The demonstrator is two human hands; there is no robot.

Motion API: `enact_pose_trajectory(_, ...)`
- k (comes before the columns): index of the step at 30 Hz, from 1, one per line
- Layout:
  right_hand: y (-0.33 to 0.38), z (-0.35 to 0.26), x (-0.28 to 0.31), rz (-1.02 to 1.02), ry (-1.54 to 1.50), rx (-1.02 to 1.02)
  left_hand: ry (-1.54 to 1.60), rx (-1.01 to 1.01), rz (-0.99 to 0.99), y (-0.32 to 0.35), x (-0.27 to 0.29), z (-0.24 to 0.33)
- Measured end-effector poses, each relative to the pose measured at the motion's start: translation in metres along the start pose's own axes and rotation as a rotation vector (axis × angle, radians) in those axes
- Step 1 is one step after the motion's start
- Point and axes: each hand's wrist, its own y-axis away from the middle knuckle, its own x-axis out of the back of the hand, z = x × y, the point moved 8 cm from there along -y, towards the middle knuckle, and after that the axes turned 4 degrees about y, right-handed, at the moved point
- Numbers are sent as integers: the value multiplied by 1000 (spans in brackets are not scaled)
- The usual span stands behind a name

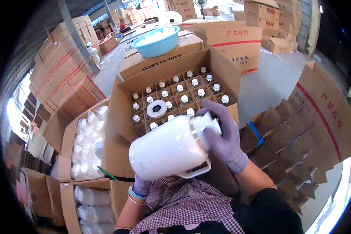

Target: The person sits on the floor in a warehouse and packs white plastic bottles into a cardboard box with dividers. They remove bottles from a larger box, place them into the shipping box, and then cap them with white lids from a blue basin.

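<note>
A white thermos jug (165, 150) lies tilted in front of me, its base to the left and its spout end to the right. My right hand (228, 140), in a grey-purple glove, is wrapped round the jug's neck and top. From below, my left hand (142, 186), gloved too, holds the base end; most of its fingers are hidden behind the body. The jug's handle (197, 170) faces down toward my apron. Just beyond stands an open carton (119, 111) with cardboard dividers and several white-capped bottles (184, 100). A white ring-shaped piece (156, 109) rests on these dividers.
A light blue basin (158, 45) of white pieces stands behind the carton. To the left, two open boxes hold plastic-wrapped white items (90, 142). At right is a carton with folded cardboard dividers (290, 136) and a blue strap. Stacked cartons (60, 64) rise farther back.
</note>
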Motion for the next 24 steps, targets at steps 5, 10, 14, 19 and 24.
enact_pose_trajectory(5,-3,-53,-19,-179,53,328,515,172,25,-7,-3,5)
enact_pose_trajectory(10,4,-45,-50,-239,-102,220,786,263,72,4,-22,-7)
enact_pose_trajectory(14,12,-44,-67,-228,-133,177,842,308,105,14,-27,-10)
enact_pose_trajectory(19,17,-50,-83,-282,-154,285,837,414,89,24,-20,-11)
enact_pose_trajectory(24,20,-42,-102,-477,-311,292,818,567,147,56,8,-20)
